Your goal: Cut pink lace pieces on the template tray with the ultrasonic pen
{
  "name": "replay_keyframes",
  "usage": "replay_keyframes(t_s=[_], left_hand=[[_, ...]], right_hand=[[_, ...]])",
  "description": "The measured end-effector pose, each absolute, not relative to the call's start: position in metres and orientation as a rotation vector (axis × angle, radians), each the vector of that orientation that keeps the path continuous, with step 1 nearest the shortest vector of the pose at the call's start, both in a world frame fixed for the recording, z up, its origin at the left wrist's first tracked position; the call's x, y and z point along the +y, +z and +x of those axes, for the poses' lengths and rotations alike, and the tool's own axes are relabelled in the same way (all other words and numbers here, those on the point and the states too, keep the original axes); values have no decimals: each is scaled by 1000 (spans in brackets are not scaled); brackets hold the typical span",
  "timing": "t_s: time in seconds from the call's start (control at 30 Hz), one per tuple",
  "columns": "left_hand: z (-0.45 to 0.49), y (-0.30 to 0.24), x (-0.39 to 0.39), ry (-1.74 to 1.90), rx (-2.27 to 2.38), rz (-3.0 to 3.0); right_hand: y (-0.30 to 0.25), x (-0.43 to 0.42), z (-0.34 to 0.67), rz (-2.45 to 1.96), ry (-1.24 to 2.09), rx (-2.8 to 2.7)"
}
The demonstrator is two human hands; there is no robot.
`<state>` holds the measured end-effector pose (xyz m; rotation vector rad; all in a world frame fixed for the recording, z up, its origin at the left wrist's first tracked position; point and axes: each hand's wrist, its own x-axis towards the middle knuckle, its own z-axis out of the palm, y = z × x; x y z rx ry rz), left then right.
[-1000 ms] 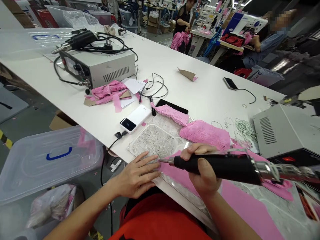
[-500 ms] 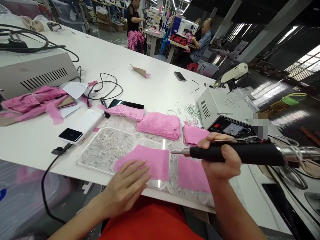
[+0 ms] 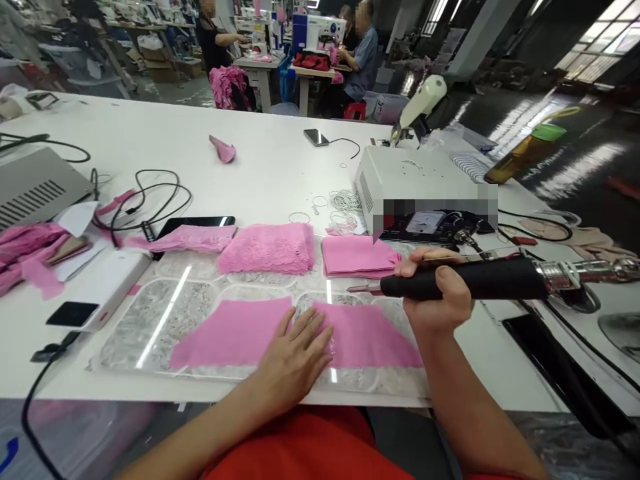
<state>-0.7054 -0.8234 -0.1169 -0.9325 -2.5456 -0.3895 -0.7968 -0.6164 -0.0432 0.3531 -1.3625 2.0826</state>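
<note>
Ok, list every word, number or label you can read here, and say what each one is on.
None can be read as text.
White control box: front panel print and meter scale blurred.
Sewing machine: marking too small.
Power bank: screen dark.
Black tool in the right hand: no label shows.

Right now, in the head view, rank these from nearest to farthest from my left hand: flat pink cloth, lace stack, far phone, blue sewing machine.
1. Pink cloth: under the left hand, touching it.
2. Lace stack: just beyond the hand, slightly left.
3. Far phone: well across, near the far edge.
4. Sewing machine: farthest, on a bench at the back.
</note>
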Motion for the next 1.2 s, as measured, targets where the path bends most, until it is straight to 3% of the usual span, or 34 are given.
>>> replay_keyframes(t_s=[1.2], left_hand=[[-696,-125,-823,-405,-2542,-801]], right_hand=[[-67,-657,-786,432,2271,-1487]])
